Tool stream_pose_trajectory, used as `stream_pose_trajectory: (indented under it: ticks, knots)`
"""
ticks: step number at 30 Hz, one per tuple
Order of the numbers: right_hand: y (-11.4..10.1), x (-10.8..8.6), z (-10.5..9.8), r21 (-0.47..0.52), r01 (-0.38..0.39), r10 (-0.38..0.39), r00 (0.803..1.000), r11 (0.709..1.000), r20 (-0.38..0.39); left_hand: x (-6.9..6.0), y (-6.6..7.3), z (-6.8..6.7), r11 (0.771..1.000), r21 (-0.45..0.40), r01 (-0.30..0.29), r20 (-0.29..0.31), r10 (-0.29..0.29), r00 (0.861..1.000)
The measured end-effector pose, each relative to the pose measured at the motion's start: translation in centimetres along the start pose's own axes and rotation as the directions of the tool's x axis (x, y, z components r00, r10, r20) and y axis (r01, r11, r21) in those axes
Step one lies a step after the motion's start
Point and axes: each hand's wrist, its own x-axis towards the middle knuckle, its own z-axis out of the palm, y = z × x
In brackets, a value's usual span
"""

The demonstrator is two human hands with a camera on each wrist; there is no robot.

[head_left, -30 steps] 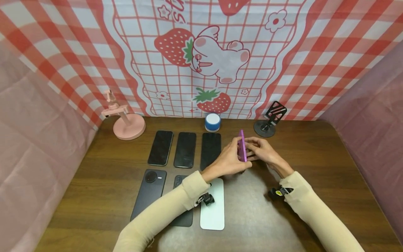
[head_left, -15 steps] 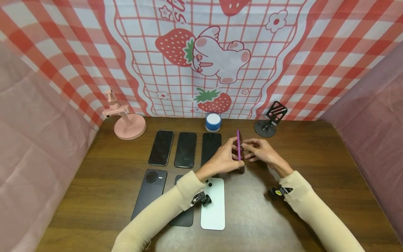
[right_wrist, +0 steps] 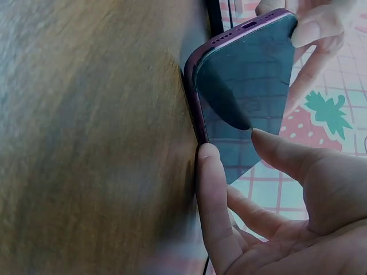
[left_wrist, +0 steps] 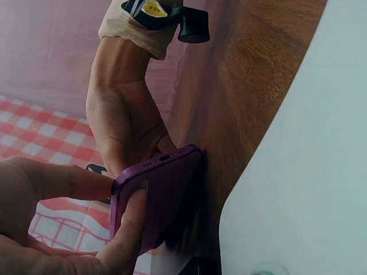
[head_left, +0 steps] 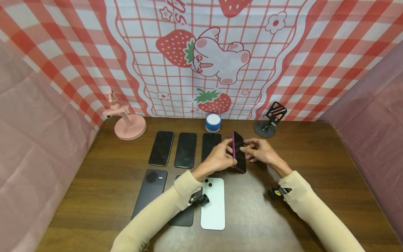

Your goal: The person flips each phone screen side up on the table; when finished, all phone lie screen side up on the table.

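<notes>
A purple-framed smartphone [head_left: 240, 154] stands tilted on its long side on the wooden table, dark screen towards the right. My left hand [head_left: 218, 157] pinches its raised edge, fingers against the purple back [left_wrist: 163, 200] in the left wrist view. Facing the screen, my right hand [head_left: 263, 151] has its thumb on the glass and a fingertip at the lower edge, as the right wrist view shows on the smartphone [right_wrist: 246, 86]. Left of it lie dark-screened phones [head_left: 185, 149], [head_left: 161, 148] and another black phone [head_left: 210, 143], partly behind my left hand.
Nearer me lie a dark grey phone [head_left: 151, 192], a black phone [head_left: 184, 217] partly under my left sleeve, and a pale mint phone [head_left: 213, 210]. Along the back stand a pink phone stand [head_left: 130, 126], a blue-and-white round container [head_left: 213, 123] and a black phone stand [head_left: 265, 128].
The purple smartphone has tipped to the left, so its dark screen now shows instead of its purple back. My left hand has shifted left with it; the right hand has barely moved.
</notes>
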Motion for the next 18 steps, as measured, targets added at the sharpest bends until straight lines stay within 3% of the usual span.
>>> stream_pose_trajectory:
  ticks: [9, 18]
  knots:
    - [-0.22, -0.32, 0.11, -0.063, -0.001, -0.001, 0.999, 0.998, -0.038, 0.15, -0.55, -0.14, 1.0, -0.013, 0.01, -0.025, -0.01, 1.0]
    - [-0.27, -0.53, 0.28, -0.107, 0.014, -0.022, 0.997, 0.994, -0.074, 0.58, -0.75, -0.34, 0.982, 0.188, 0.027, -0.05, -0.018, 0.999]
